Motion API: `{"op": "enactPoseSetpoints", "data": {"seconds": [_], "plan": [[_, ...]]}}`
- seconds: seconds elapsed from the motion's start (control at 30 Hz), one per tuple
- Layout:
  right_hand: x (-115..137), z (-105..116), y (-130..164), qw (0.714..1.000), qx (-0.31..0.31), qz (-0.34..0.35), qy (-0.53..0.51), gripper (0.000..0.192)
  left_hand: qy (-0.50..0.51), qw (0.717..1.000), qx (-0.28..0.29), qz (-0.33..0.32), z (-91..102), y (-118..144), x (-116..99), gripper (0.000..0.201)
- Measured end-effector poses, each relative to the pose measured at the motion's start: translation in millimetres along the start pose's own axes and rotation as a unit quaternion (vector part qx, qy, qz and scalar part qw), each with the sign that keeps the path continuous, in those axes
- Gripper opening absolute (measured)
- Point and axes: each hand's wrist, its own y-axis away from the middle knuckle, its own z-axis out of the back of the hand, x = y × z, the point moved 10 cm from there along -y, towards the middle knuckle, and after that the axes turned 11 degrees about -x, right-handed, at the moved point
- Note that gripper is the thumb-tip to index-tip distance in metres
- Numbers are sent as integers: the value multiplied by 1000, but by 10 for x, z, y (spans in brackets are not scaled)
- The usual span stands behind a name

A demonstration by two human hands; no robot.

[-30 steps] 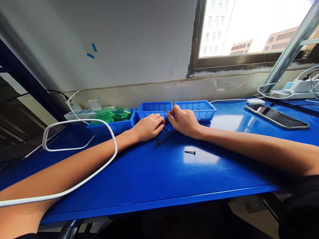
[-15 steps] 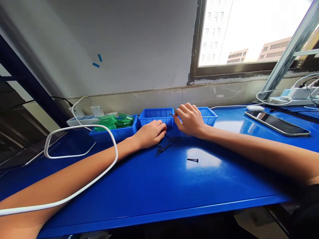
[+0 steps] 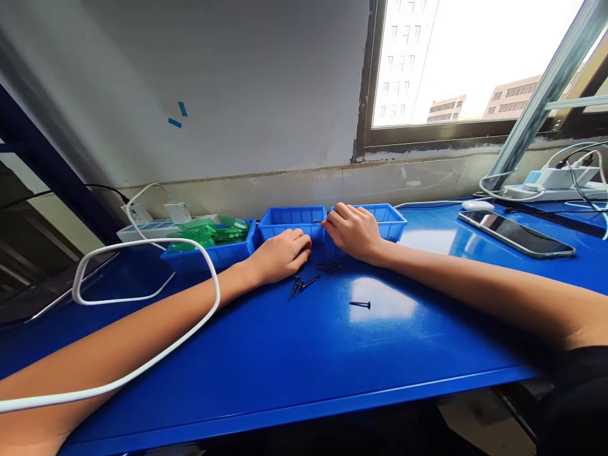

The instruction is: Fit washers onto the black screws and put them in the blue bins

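Observation:
My right hand (image 3: 355, 234) pinches a dark screw (image 3: 317, 221) between thumb and fingertips. The screw points left, over the inner edge of the middle blue bin (image 3: 291, 215). Behind that hand stands the right blue bin (image 3: 392, 217), partly covered by it. My left hand (image 3: 284, 254) rests on the blue table in front of the middle bin, its fingers curled; what they hold, if anything, is hidden. Several black screws (image 3: 304, 284) lie just in front of its fingertips, and more dark screws (image 3: 329, 265) lie between the two hands. One lone screw (image 3: 360, 304) lies nearer the front.
A blue bin (image 3: 223, 254) with green plastic packets (image 3: 209, 233) stands at the left. A white cable (image 3: 216, 285) loops in front of my left forearm. To the right lie a phone (image 3: 517, 234) and a white oval object (image 3: 477, 205). Power strips (image 3: 560, 183) sit at the back.
The camera view has shifted slightly, so the scene sits further left. My right hand, with the screw, has dropped a little and moved slightly left. My left hand stays in place.

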Motion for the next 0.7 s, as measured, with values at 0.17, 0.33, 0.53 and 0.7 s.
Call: {"op": "enactPoseSetpoints", "data": {"seconds": [0.17,0.33,0.53,0.7], "plan": [[1,-11,3,1000,8,0,1,41,0,1000,-1,-7,-2,-3,-12,20],[19,-39,2,999,29,14,-5,39,3,1000,8,4,-18,-4,0,20],[-65,-88,-6,997,24,50,-56,38,14,1000,14,14,-23,-2,13,22],[-135,-78,-5,996,-4,46,-82,33,18,1000,20,17,-24,0,7,21]]}}
